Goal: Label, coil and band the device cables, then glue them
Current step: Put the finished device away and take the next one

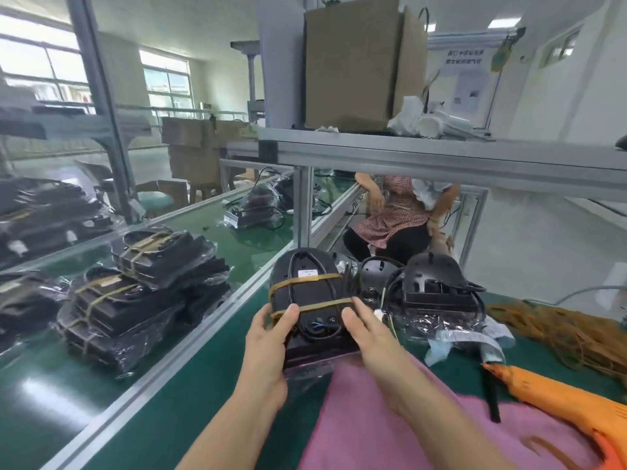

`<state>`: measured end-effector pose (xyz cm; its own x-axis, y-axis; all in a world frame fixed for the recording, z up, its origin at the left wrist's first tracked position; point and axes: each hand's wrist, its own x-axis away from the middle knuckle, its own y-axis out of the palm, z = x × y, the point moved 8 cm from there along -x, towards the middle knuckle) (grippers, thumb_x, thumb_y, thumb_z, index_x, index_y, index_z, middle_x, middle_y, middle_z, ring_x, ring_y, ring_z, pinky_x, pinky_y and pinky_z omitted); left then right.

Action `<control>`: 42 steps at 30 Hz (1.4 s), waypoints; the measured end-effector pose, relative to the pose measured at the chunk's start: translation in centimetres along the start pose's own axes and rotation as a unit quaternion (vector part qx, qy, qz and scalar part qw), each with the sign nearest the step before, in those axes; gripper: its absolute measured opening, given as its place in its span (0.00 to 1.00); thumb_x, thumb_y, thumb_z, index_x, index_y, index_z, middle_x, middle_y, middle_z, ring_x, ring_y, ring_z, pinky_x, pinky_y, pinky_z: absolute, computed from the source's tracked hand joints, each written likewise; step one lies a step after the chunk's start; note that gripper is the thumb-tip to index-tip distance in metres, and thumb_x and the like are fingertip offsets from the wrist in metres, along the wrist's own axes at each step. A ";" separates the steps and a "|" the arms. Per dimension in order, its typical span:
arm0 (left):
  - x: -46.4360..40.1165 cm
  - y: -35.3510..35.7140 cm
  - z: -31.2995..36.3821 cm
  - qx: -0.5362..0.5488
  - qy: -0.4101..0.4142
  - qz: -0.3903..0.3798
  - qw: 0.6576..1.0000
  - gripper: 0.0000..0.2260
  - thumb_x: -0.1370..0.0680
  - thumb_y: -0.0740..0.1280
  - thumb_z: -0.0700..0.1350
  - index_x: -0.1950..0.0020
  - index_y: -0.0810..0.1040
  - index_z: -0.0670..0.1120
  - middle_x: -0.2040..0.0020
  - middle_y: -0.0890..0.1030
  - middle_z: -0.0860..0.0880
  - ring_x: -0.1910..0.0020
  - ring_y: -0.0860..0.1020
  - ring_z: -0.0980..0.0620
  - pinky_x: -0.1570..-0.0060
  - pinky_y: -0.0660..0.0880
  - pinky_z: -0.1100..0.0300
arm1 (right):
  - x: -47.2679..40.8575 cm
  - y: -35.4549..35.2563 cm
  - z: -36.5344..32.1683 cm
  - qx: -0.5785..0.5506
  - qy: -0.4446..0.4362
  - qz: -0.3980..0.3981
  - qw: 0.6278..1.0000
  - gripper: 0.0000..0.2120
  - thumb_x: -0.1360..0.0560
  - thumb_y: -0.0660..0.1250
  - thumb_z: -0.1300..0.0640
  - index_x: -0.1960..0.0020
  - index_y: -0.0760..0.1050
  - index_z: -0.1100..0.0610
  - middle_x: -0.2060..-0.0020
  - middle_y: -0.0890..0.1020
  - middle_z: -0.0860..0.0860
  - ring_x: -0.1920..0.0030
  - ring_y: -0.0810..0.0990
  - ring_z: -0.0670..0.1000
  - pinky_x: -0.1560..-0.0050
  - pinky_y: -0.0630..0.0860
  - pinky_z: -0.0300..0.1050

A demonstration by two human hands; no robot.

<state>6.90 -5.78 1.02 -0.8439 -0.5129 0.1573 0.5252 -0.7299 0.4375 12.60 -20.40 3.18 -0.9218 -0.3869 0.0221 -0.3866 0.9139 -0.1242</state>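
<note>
One device banded, more waiting on the bench

Both hands clasp the black device [307, 307] just above the green bench [190, 401]: left hand [266, 347] gripping its left edge, right hand [369, 337] on its right side; its cable [325, 290] lies coiled under two rubber bands [305, 279], a white label [307, 273] showing; glueing looks undone, the orange glue gun [559, 401] lying idle; unbanded devices [434, 286] sit behind, finished stacks [135, 300] on the conveyor.

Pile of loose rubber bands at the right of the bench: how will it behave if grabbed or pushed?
The rubber bands lie as a tangled, sagging heap, so they will probably come up floppy, in a clump with strands trailing. They look thin, so likely light. Pushed, the heap would probably drag and spread on the green bench rather than roll.
</note>
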 end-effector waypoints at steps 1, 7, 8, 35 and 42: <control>-0.3 -0.6 0.8 0.005 0.014 0.023 1.000 0.19 0.24 0.71 0.46 0.35 0.72 0.49 0.45 0.82 0.43 0.52 0.84 0.43 0.59 0.81 0.46 | -0.6 0.8 -0.7 0.006 -0.007 -0.008 1.000 0.27 0.20 0.59 0.44 0.23 0.58 0.47 0.28 0.65 0.44 0.32 0.64 0.42 0.31 0.57 0.39; -0.2 -5.3 8.2 0.021 0.151 0.117 0.981 0.16 0.22 0.69 0.46 0.38 0.68 0.50 0.48 0.80 0.51 0.48 0.81 0.50 0.40 0.75 0.46 | -3.1 7.9 -5.5 -0.007 -0.053 -0.090 0.995 0.26 0.19 0.57 0.43 0.23 0.59 0.46 0.27 0.66 0.44 0.30 0.67 0.46 0.29 0.63 0.49; 0.2 -6.9 9.4 0.028 0.170 0.136 0.976 0.16 0.22 0.68 0.46 0.37 0.68 0.50 0.48 0.80 0.51 0.46 0.80 0.49 0.37 0.73 0.43 | -3.1 9.9 -6.2 -0.004 -0.059 -0.111 0.992 0.25 0.19 0.57 0.43 0.23 0.59 0.46 0.27 0.66 0.44 0.31 0.67 0.45 0.31 0.65 0.48; 4.4 -31.0 7.4 -0.058 0.152 0.445 0.881 0.15 0.17 0.58 0.45 0.31 0.71 0.46 0.36 0.77 0.39 0.39 0.76 0.40 0.35 0.70 0.42 | 1.5 34.5 0.0 0.234 -0.122 -0.357 0.896 0.28 0.17 0.54 0.53 0.21 0.49 0.59 0.22 0.52 0.51 0.23 0.52 0.50 0.24 0.49 0.44; 4.3 -31.2 7.6 -0.261 0.093 0.517 0.810 0.22 0.16 0.53 0.45 0.23 0.58 0.39 0.22 0.59 0.42 0.23 0.55 0.43 0.26 0.50 0.45 | 1.1 33.4 0.3 0.291 -0.162 -0.352 0.875 0.24 0.17 0.53 0.57 0.23 0.54 0.61 0.23 0.56 0.52 0.23 0.53 0.52 0.24 0.51 0.45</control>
<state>-13.92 18.23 -5.18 0.0827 -0.9956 0.0431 0.9564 0.0671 -0.2843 -1.36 9.68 -1.21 -0.3675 -0.9297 0.0254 -0.6893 0.2539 -0.6785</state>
